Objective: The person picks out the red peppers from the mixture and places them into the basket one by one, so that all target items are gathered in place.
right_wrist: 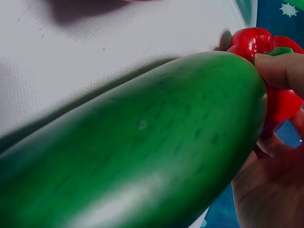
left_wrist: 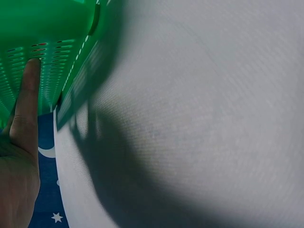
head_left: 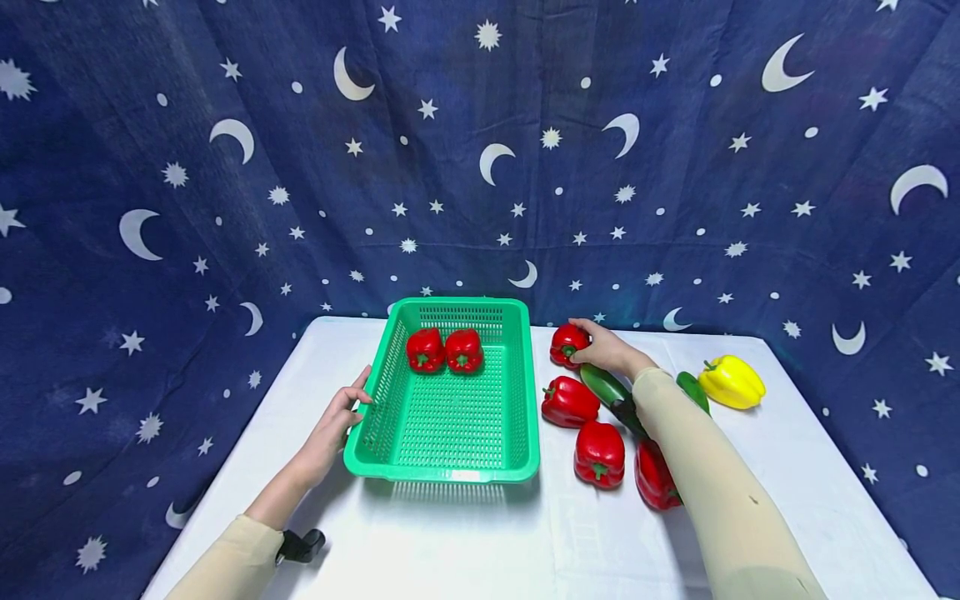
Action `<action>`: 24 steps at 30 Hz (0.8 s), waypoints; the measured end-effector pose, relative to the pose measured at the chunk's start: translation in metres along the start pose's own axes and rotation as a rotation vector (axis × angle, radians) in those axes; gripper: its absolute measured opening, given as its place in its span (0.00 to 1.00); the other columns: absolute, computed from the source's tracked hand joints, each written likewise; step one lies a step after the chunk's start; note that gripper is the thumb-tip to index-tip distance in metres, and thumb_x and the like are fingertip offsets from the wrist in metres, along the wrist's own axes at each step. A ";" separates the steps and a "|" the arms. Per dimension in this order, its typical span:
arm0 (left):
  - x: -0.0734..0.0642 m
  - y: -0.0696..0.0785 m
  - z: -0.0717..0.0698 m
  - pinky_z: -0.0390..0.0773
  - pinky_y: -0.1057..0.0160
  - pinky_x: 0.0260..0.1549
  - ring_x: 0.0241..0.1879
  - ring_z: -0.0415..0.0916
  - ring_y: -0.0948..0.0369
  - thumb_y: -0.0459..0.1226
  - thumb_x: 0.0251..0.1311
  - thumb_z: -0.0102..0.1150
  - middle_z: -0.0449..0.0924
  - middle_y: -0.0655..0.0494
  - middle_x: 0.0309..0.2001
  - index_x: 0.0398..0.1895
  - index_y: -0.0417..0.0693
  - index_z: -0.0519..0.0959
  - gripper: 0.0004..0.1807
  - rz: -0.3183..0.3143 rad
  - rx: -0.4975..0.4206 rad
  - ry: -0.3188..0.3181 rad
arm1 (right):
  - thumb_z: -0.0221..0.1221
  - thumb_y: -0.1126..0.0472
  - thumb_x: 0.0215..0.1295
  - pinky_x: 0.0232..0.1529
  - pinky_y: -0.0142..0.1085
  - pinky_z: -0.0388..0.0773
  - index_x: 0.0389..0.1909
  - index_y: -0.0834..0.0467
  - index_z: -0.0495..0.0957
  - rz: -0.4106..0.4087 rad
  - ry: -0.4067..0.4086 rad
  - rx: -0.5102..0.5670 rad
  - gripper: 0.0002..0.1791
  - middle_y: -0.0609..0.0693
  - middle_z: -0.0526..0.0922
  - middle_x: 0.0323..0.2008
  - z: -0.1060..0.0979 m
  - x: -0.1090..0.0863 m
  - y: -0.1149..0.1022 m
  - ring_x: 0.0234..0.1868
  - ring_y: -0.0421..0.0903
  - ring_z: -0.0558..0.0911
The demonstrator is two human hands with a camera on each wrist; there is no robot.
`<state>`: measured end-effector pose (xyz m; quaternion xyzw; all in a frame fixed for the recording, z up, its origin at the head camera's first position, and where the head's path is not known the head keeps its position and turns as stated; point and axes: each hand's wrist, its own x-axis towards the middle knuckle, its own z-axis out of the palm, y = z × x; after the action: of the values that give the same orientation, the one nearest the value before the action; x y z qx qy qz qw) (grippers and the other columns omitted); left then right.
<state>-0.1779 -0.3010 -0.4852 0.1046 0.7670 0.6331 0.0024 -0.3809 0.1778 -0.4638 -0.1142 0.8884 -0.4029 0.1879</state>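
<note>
My right hand (head_left: 609, 350) holds a red bell pepper (head_left: 568, 345) at the table's back edge, the thumb beside its green stem. Under that wrist lies a long green cucumber (head_left: 604, 385), which fills much of the right wrist view and hides part of the pepper. My left hand (head_left: 330, 432) is at the left side of a green plastic basket (head_left: 442, 475), its fingertips at the rim. In the left wrist view a straight finger (left_wrist: 29, 88) touches the basket's slotted wall. Two red bell peppers (head_left: 426, 350) sit side by side inside, towards the back.
Several more red bell peppers (head_left: 600, 454) lie right of the basket, one partly behind my right sleeve. Beyond that arm are a green vegetable (head_left: 692, 388) and a yellow bell pepper (head_left: 732, 382). A star-and-moon curtain (head_left: 480, 167) hangs behind the white-covered table (head_left: 450, 550).
</note>
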 end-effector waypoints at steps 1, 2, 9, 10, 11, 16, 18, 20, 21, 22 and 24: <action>0.000 0.000 0.000 0.67 0.44 0.54 0.79 0.34 0.43 0.29 0.67 0.34 0.40 0.59 0.83 0.55 0.37 0.63 0.15 0.002 0.001 -0.001 | 0.65 0.63 0.64 0.66 0.61 0.64 0.81 0.53 0.50 0.002 0.002 0.000 0.48 0.65 0.61 0.73 0.000 0.000 0.000 0.68 0.65 0.64; 0.000 0.000 0.000 0.67 0.44 0.53 0.79 0.34 0.43 0.29 0.67 0.34 0.40 0.59 0.83 0.55 0.37 0.64 0.15 0.004 0.000 -0.001 | 0.65 0.63 0.64 0.66 0.61 0.64 0.81 0.53 0.50 0.001 0.003 -0.002 0.48 0.65 0.61 0.73 0.000 0.000 0.000 0.68 0.65 0.64; -0.001 0.000 0.000 0.67 0.45 0.54 0.79 0.34 0.43 0.29 0.67 0.35 0.40 0.57 0.83 0.55 0.37 0.64 0.15 0.005 -0.008 -0.001 | 0.65 0.64 0.64 0.66 0.61 0.64 0.81 0.54 0.49 -0.002 0.009 -0.007 0.49 0.65 0.61 0.73 0.001 0.000 -0.001 0.68 0.65 0.65; -0.001 0.000 0.001 0.67 0.45 0.54 0.79 0.34 0.42 0.29 0.67 0.35 0.40 0.57 0.83 0.55 0.37 0.64 0.15 0.004 -0.008 -0.003 | 0.65 0.64 0.64 0.66 0.61 0.64 0.81 0.55 0.49 -0.002 0.011 -0.005 0.49 0.65 0.61 0.73 0.001 0.000 -0.001 0.68 0.65 0.65; -0.001 0.000 0.001 0.66 0.45 0.54 0.79 0.34 0.42 0.29 0.66 0.35 0.40 0.57 0.83 0.55 0.37 0.64 0.15 0.004 -0.009 -0.002 | 0.65 0.65 0.63 0.66 0.61 0.65 0.81 0.55 0.50 -0.001 0.013 -0.003 0.49 0.65 0.62 0.73 0.001 0.000 -0.001 0.68 0.65 0.65; -0.001 0.000 0.001 0.66 0.44 0.53 0.79 0.35 0.42 0.29 0.66 0.35 0.40 0.57 0.83 0.55 0.37 0.64 0.16 0.005 -0.001 -0.005 | 0.65 0.65 0.63 0.66 0.59 0.66 0.80 0.56 0.51 -0.012 0.023 0.000 0.47 0.65 0.63 0.72 0.001 0.000 -0.002 0.67 0.64 0.66; -0.001 0.000 0.001 0.67 0.44 0.53 0.79 0.35 0.42 0.29 0.66 0.35 0.39 0.57 0.83 0.55 0.37 0.64 0.16 0.008 0.005 -0.008 | 0.64 0.64 0.64 0.66 0.59 0.66 0.80 0.57 0.51 -0.015 0.027 0.006 0.47 0.66 0.63 0.71 0.000 -0.001 -0.003 0.67 0.64 0.66; -0.001 -0.001 0.001 0.66 0.44 0.53 0.79 0.35 0.42 0.29 0.67 0.35 0.39 0.57 0.83 0.55 0.37 0.63 0.15 0.013 0.005 -0.012 | 0.64 0.64 0.64 0.66 0.58 0.67 0.80 0.57 0.52 -0.017 0.036 0.020 0.46 0.66 0.63 0.71 -0.002 -0.002 -0.003 0.66 0.64 0.67; -0.001 0.000 0.001 0.66 0.44 0.53 0.79 0.35 0.42 0.29 0.66 0.35 0.39 0.56 0.83 0.55 0.37 0.63 0.15 0.016 0.009 -0.013 | 0.64 0.64 0.64 0.65 0.57 0.67 0.80 0.57 0.52 -0.021 0.041 0.029 0.46 0.66 0.64 0.70 -0.003 -0.003 -0.004 0.66 0.64 0.67; -0.001 0.000 0.001 0.66 0.43 0.53 0.79 0.35 0.41 0.29 0.66 0.35 0.39 0.56 0.83 0.55 0.37 0.63 0.15 0.019 0.009 -0.014 | 0.64 0.64 0.64 0.65 0.57 0.68 0.80 0.58 0.52 -0.027 0.046 0.032 0.46 0.66 0.64 0.70 -0.005 -0.004 -0.005 0.65 0.64 0.68; -0.001 0.000 0.001 0.66 0.44 0.54 0.79 0.35 0.41 0.29 0.66 0.35 0.39 0.56 0.83 0.55 0.37 0.63 0.15 0.021 0.008 -0.014 | 0.64 0.64 0.64 0.64 0.56 0.69 0.80 0.59 0.52 -0.041 0.056 0.036 0.46 0.67 0.64 0.70 -0.007 -0.006 -0.008 0.65 0.63 0.68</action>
<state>-0.1764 -0.3001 -0.4855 0.1172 0.7683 0.6292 0.0005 -0.3776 0.1793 -0.4522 -0.1178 0.8835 -0.4255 0.1566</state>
